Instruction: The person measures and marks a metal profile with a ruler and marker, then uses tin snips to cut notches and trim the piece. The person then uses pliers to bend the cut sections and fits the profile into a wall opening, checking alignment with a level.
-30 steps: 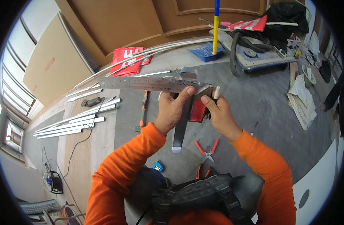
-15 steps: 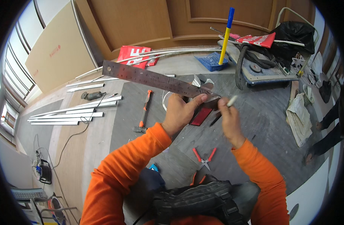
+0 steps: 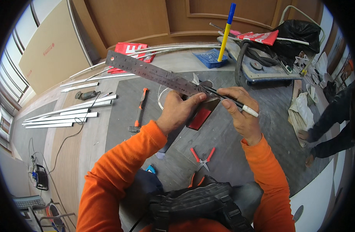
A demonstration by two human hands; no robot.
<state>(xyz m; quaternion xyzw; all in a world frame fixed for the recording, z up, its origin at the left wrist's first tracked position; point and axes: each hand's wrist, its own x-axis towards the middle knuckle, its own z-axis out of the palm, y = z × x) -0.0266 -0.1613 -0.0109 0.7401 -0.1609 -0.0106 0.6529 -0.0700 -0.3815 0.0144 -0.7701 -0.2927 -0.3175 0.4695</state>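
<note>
My left hand [image 3: 176,112] presses a long steel ruler [image 3: 146,71] against a dark metal strip [image 3: 193,112] that it holds up in front of me; the ruler slants up to the left. My right hand [image 3: 241,112] grips a black marker with a white end [image 3: 233,103], its tip laid at the ruler's edge near the strip's top. Both sleeves are orange. A red flat piece [image 3: 200,118] shows just under the hands, on the floor or behind the strip; I cannot tell which.
On the floor lie red-handled pliers [image 3: 202,157], an orange-handled hammer [image 3: 139,110], white trim strips [image 3: 65,116] at the left, and a blue tray [image 3: 210,58] with a yellow-blue pole [image 3: 226,33]. Another person's dark sleeves [image 3: 328,123] reach in at the right. A cart with hoses [image 3: 262,65] stands behind.
The ruler has swung from level to slanting up to the left. My right hand has turned the marker and brought its tip to the ruler's edge.
</note>
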